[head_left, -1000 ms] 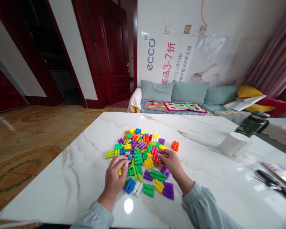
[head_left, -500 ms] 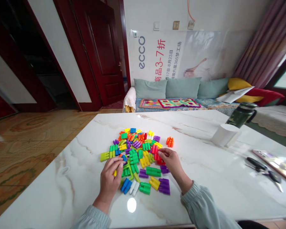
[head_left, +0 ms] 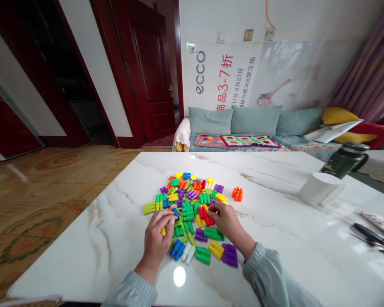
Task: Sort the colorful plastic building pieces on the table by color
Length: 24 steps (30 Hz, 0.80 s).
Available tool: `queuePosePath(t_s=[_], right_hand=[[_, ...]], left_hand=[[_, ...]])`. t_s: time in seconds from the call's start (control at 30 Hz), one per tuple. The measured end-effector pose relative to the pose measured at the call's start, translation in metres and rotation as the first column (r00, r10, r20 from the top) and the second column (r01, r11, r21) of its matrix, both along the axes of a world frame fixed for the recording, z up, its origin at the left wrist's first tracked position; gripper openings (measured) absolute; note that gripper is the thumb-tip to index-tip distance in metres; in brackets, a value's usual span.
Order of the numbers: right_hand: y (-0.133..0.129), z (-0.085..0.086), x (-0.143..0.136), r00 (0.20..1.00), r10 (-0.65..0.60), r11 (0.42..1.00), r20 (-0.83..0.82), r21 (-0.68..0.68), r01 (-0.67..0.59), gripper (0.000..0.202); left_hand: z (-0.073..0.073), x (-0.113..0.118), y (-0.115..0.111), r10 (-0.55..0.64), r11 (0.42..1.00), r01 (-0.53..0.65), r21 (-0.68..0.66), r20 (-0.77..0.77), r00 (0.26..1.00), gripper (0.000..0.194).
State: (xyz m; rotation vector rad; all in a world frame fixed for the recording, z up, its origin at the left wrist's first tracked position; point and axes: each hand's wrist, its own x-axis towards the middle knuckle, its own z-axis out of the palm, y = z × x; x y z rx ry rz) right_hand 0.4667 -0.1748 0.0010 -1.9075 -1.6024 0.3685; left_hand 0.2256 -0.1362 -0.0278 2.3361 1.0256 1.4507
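Note:
A loose heap of colourful plastic building blocks, with rounded pegs, is spread on a white marbled table. My right hand pinches a red building block over the right side of the heap. Beside that hand lie a long green block and a purple block. At the heap's left edge, my left hand has its fingers curled, with a bit of yellow showing beneath them. A blue piece is by its fingertips; what it grips is hidden.
An orange block lies apart, right of the heap. Farther right are a white paper roll, a dark green flask, a phone and black-handled objects. Behind the table is a sofa with cushions.
My right hand has brought the red block leftward and nearer across the heap. My left hand keeps its place beside the blocks. The whole view has shifted as my head turned slightly left.

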Motion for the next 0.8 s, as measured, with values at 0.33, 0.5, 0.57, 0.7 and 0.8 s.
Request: queuePosePath(t_s=[0.33, 0.5, 0.57, 0.7, 0.8], right_hand=[[0.041, 0.021, -0.004, 0.953, 0.027, 1.0, 0.301, -0.009, -0.025, 0.035], [0.09, 0.024, -0.009, 0.896, 0.126, 0.992, 0.426, -0.067, -0.108, 0.062], [0.105, 0.023, -0.011, 0.879, 0.141, 0.989, 0.455, -0.109, -0.102, 0.061], [0.118, 0.019, -0.009, 0.856, 0.161, 0.984, 0.491, -0.152, -0.098, 0.052], [0.119, 0.015, -0.003, 0.848, 0.175, 0.984, 0.501, -0.12, -0.132, 0.045]], left_hand=[[-0.001, 0.001, 0.0, -0.003, 1.0, 0.003, -0.021, 0.019, 1.0, 0.02], [0.002, 0.001, -0.001, 0.001, 1.0, 0.0, -0.021, 0.025, 1.0, 0.021], [0.003, 0.002, -0.002, 0.006, 1.0, -0.005, -0.029, 0.035, 0.999, 0.022], [0.005, 0.002, -0.004, 0.016, 0.999, -0.014, -0.04, 0.048, 0.999, 0.023], [0.006, 0.003, -0.004, 0.009, 0.999, -0.006, -0.051, 0.056, 0.998, 0.022]])
